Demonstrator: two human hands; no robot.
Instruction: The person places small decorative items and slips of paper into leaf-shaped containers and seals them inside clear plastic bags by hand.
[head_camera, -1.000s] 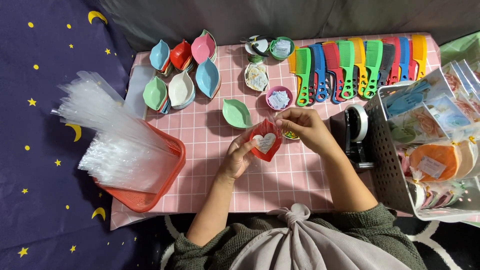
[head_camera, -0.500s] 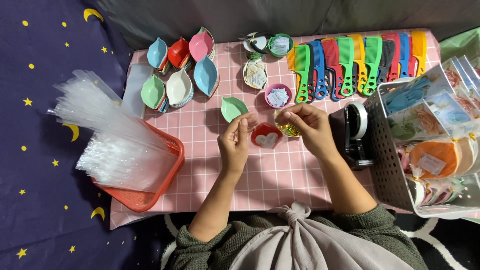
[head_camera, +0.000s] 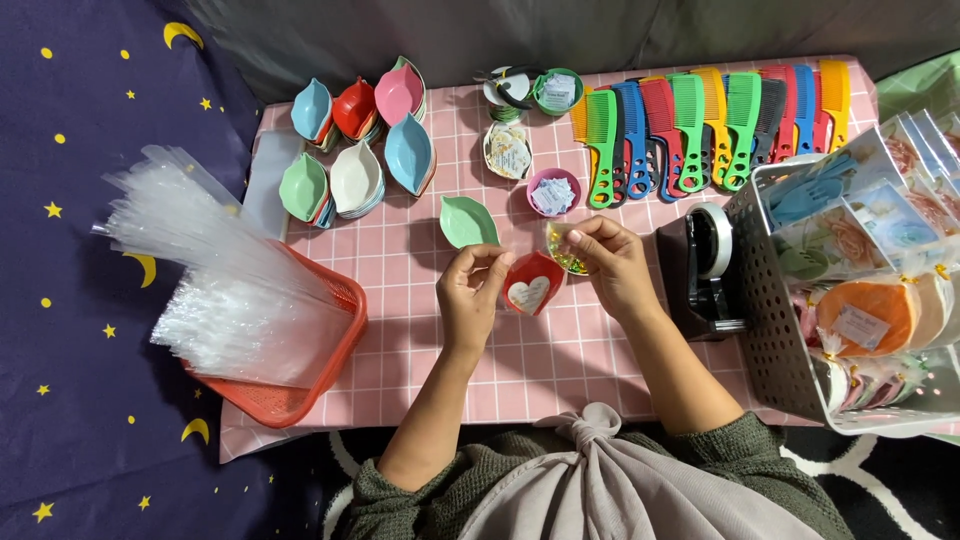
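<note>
A red leaf-shaped dish (head_camera: 530, 292) with a white heart card in it lies on the pink checked tablecloth (head_camera: 560, 370). My left hand (head_camera: 472, 295) is against the dish's left rim, fingers curled onto it. My right hand (head_camera: 612, 265) is just right of the dish. Its fingertips are pinched together over a small bowl of colourful bits (head_camera: 566, 255); I cannot see whether anything is between them. A pale green leaf dish (head_camera: 467, 221) lies just above my left hand.
Stacks of coloured leaf dishes (head_camera: 360, 140) are at the back left, with a row of coloured combs (head_camera: 700, 125) at the back right. A red basket of clear bags (head_camera: 290, 350) stands left. A black tape dispenser (head_camera: 705, 270) and a grey basket of packed items (head_camera: 790, 300) stand right.
My left hand held the red dish lower on the cloth, then both hands rose above it. Now the left hand is back at the dish's rim and the right fingers pinch over the small bowl.
</note>
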